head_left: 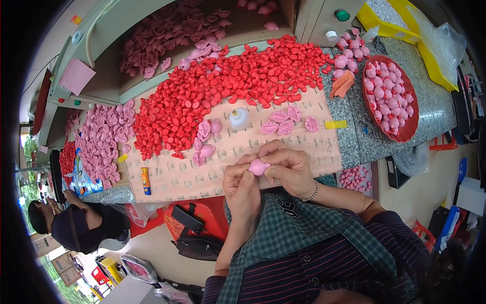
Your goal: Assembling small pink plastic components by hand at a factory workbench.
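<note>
Close to the table's near edge, my left hand (240, 185) and my right hand (289, 171) meet around a small rounded pink plastic part (257, 167). The thumbs and fingertips of both hands pinch it from either side. Just beyond my fingers stands a white bottle (239, 120) with a thin tip. Several loose pink petal-shaped pieces (286, 126) lie to its right. On its left are a round pink part (216, 127), another one (206, 151) and a pink petal-like piece (204, 130).
A large heap of red pieces (212, 83) covers the far table; pink pieces (104, 137) pile up at left. A red basin (411, 127) of pink-and-red parts stands right. An orange-and-blue tube (146, 181) lies near left. Another person (76, 228) sits at far left.
</note>
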A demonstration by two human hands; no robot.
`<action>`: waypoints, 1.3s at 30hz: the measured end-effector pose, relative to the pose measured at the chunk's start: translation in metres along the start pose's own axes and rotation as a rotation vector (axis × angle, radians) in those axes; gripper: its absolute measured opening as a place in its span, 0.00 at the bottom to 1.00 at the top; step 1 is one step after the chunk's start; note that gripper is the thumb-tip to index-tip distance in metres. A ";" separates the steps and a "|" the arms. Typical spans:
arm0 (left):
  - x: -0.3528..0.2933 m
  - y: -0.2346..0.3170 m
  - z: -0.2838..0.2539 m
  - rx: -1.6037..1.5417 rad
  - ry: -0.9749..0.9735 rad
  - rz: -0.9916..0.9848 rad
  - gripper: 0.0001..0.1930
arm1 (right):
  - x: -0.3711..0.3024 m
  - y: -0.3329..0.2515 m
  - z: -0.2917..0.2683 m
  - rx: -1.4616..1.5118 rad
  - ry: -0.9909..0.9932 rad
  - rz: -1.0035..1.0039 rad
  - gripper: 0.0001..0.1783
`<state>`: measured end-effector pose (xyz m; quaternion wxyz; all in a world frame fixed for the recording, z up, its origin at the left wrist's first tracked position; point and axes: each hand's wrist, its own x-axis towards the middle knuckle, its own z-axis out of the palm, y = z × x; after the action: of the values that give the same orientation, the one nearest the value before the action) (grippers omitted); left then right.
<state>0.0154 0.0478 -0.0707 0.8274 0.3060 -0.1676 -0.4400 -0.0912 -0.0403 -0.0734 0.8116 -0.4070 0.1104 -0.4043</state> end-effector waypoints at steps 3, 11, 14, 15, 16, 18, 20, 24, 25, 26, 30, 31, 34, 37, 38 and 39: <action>0.001 -0.001 -0.001 0.019 -0.021 0.022 0.07 | 0.001 -0.003 0.002 -0.043 0.008 0.000 0.14; 0.000 -0.001 0.002 0.040 -0.052 0.061 0.07 | 0.000 -0.007 0.007 0.026 0.029 0.059 0.12; -0.002 0.001 0.005 0.015 -0.013 0.025 0.07 | -0.001 0.000 0.003 -0.020 -0.009 -0.008 0.12; -0.001 0.000 0.005 0.023 -0.028 0.035 0.07 | -0.001 0.001 0.002 -0.019 -0.012 -0.008 0.12; -0.001 -0.001 0.005 0.031 -0.042 0.044 0.07 | -0.001 0.003 0.002 -0.025 -0.010 -0.031 0.11; -0.001 -0.003 0.003 0.045 -0.030 0.059 0.07 | 0.000 0.003 0.003 -0.028 -0.012 -0.051 0.11; -0.001 -0.003 0.003 0.057 -0.019 0.070 0.07 | 0.000 0.001 0.004 -0.041 -0.013 -0.062 0.10; 0.000 -0.001 0.004 0.097 -0.037 0.051 0.06 | -0.001 0.002 0.004 -0.033 -0.001 -0.056 0.10; 0.000 -0.002 0.004 0.097 -0.035 0.046 0.07 | 0.000 0.001 0.004 -0.039 0.005 -0.053 0.10; 0.000 -0.002 0.004 0.097 -0.035 0.047 0.07 | 0.000 0.000 0.004 -0.043 0.011 -0.049 0.10; 0.001 -0.003 0.005 0.075 -0.016 0.075 0.07 | 0.000 0.000 0.005 -0.027 0.027 -0.030 0.10; 0.001 -0.003 0.005 0.077 -0.004 0.081 0.07 | 0.001 -0.001 0.005 -0.045 0.022 -0.028 0.10; 0.001 -0.004 0.004 0.078 0.002 0.110 0.07 | 0.001 -0.004 0.006 -0.078 -0.002 0.002 0.11; 0.000 -0.001 0.006 0.060 -0.031 0.075 0.07 | 0.002 -0.004 0.011 -0.134 -0.017 -0.003 0.14; -0.001 -0.001 0.006 0.062 -0.030 0.077 0.07 | 0.002 -0.003 0.013 -0.173 -0.018 -0.036 0.15; -0.001 -0.002 0.004 0.125 -0.012 0.119 0.07 | 0.002 -0.004 0.013 -0.170 -0.020 -0.035 0.15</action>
<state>0.0107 0.0463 -0.0688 0.8304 0.3439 -0.2176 -0.3807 -0.0860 -0.0358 -0.0621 0.7681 -0.4803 0.1293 -0.4034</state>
